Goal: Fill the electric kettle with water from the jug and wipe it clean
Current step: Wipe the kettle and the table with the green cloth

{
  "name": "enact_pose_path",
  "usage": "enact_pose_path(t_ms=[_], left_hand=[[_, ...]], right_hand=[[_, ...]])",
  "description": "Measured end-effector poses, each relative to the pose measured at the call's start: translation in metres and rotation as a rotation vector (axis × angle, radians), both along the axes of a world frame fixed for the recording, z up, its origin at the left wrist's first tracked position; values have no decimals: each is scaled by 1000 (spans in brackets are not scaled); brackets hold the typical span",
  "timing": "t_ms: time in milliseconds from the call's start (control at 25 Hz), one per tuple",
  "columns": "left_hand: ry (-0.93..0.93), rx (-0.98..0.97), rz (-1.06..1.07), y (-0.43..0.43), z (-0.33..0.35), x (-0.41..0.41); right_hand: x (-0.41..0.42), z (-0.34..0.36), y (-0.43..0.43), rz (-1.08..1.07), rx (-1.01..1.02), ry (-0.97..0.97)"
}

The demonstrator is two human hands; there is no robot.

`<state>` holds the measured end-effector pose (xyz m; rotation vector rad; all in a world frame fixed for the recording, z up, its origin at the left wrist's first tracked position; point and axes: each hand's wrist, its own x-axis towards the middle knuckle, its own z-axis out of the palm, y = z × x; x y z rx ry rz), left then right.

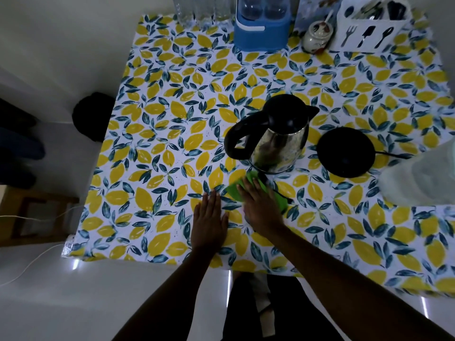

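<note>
A steel electric kettle [275,136] with a black lid, spout and handle stands in the middle of the table, off its black round base [346,151], which lies to its right. A green cloth [248,185] lies on the tablecloth just in front of the kettle. My right hand [262,205] presses flat on the cloth, fingers spread toward the kettle. My left hand [209,219] rests flat on the tablecloth just left of it, holding nothing. A translucent plastic jug [421,175] sits blurred at the right edge.
The table wears a lemon-print cloth [160,143]. Along the far edge stand clear bottles [197,11], a blue holder [261,30] with glasses, a small ceramic jar [317,34] and a white cutlery caddy [369,25]. A black stool [92,116] sits left of the table.
</note>
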<state>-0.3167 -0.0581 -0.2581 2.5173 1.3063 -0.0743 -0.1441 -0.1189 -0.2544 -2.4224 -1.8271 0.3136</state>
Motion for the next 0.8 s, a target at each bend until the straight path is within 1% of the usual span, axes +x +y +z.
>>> enact_pose_path(t_ms=[40,120,240,320,360,400,480,520,560,600,640,680,720,760,800], left_hand=[[-7,-3,-1,1,0,0],[-9,-2,-11,1,-1,0],[-5,3,-16,0,-2,-2],[1,16,-23,0,-3,-1],[2,13,-21,0,-2,0],[2,10,-19,0,-1,0],[6,9,-18,-1,0,0],[5,8,-18,-1,0,0],[4,9,-17,-1,1,0],[7,6,-15,0,2,1],[14,-2,-15,-1,2,1],[21,-8,-18,-1,2,1],[23,-2,-23,-1,0,1],[22,2,-24,0,-1,0],[20,-1,-24,0,-1,0]], right_hand=[[13,2,-24,-36,15,5],[45,2,-56,-201,22,8],[78,-1,-50,-487,28,26],[70,-1,-37,-644,37,64],[55,0,-32,-658,29,54],[35,0,-32,-594,5,29],[2,-1,-47,-285,-25,-8],[3,0,-54,-133,2,-9],[18,-1,-57,-58,29,-1],[37,-2,-58,-88,35,1],[53,-2,-57,-213,42,11],[66,-4,-57,-406,52,30],[69,-5,-53,-598,64,41],[60,-2,-44,-737,65,61],[43,2,-36,-769,57,72]])
